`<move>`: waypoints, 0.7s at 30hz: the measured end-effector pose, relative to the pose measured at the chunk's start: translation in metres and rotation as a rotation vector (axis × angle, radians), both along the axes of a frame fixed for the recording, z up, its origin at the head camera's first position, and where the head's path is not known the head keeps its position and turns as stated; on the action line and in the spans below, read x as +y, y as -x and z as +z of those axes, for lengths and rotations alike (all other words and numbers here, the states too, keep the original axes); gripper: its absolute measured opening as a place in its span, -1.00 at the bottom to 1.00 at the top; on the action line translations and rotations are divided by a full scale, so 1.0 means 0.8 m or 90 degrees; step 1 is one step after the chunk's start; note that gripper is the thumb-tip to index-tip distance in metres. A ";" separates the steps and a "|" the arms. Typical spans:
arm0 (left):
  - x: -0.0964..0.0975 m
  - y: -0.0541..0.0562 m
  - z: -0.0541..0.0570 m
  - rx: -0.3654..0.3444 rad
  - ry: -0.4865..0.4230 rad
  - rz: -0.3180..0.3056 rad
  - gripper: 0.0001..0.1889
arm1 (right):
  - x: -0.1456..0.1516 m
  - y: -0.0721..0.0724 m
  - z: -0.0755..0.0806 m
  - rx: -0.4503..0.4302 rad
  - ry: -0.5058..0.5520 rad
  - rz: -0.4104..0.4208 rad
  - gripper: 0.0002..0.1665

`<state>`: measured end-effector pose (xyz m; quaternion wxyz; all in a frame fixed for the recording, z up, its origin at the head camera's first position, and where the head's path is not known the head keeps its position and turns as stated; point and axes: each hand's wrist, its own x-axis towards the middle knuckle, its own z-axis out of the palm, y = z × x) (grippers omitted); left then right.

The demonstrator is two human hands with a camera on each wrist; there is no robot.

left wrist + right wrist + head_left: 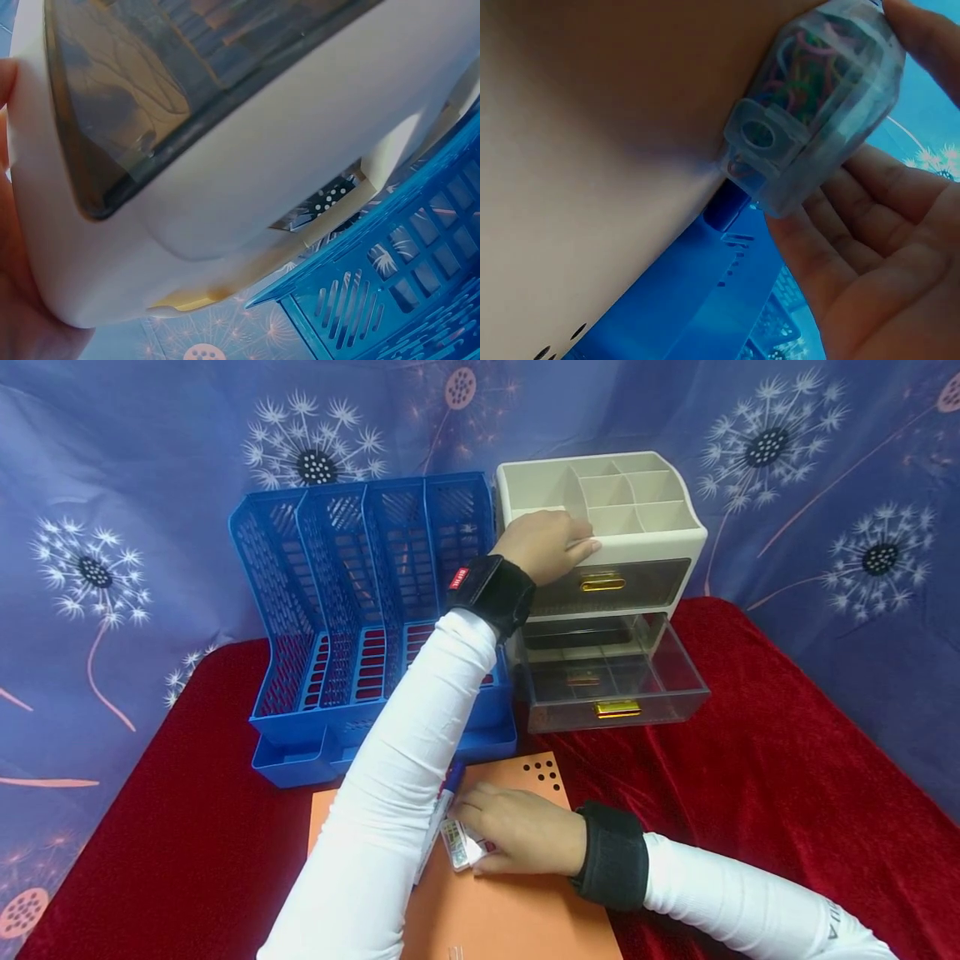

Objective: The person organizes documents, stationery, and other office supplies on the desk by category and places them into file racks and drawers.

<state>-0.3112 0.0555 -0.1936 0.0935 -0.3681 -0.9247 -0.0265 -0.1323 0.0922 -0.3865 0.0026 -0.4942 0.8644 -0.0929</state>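
Observation:
My left hand (546, 545) grips the upper front edge of a cream desktop drawer organizer (517, 485). In the left wrist view, the fingers lie along the organizer's side at the left edge. The organizer's upper drawer (645, 587) is closed; its lower clear drawer (660, 681) is pulled out. My right hand (525, 828) holds a small clear plastic box (454, 845) low over the orange sheet, between thumb and fingers. Colourful small loops show inside this box (817, 67) in the right wrist view. A blue-capped marker (433, 837) lies just left of it, partly behind my left forearm.
A blue file rack (292, 727) with several upright slots stands left of the organizer. Under my right hand lies an orange sheet (525, 910) with black dots at its corner. Dark red cloth (795, 793) covers the table, and a patterned blue curtain (600, 410) hangs behind.

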 end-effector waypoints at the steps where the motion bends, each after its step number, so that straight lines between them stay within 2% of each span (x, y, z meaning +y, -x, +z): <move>1: 0.000 0.000 0.000 0.000 -0.001 -0.001 -0.61 | 0.000 0.000 0.000 0.001 0.001 0.001 -0.38; 11: 0.002 -0.001 0.000 0.003 -0.007 0.004 -0.62 | 0.003 0.000 0.001 0.023 0.010 0.025 -0.40; 21: 0.000 -0.003 0.000 -0.001 -0.008 -0.003 -0.62 | 0.003 -0.001 0.002 0.013 -0.004 0.026 -0.42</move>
